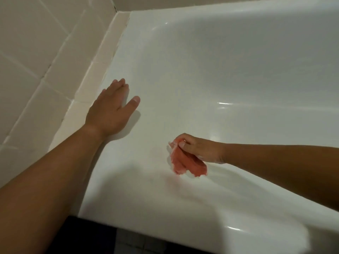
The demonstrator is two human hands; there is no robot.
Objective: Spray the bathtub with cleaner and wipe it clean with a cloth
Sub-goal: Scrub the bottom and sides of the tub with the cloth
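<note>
Head view: a white bathtub [157, 57] fills most of the frame, its broad flat end ledge running from the upper centre down to the bottom edge. Its basin curves away toward the upper right and right. The part of the basin that shows is bare glossy enamel with a few bright streaks of reflected light.

The left hand [111, 110] lies palm down on the ledge, left of centre and just beside the strip of pale tile edging [88, 83] that borders the tub. Its fingers [121, 84] are straight and close together, with the thumb spread out to the right. They hold nothing. The forearm comes in from the lower left corner.

The right hand [200, 148] reaches in from the right edge, lower centre of the frame. Its fingers are curled and clamped on a bunched pink cloth [185, 165]. The cloth sticks out below and left of the hand and touches the tub where the ledge begins to roll down into the basin. Its edges are blurred.

A tiled wall [33, 52] in off-white with pale grout lines takes up the upper left. A dark floor [82, 239] shows along the bottom edge, below the tub's outer rim.
</note>
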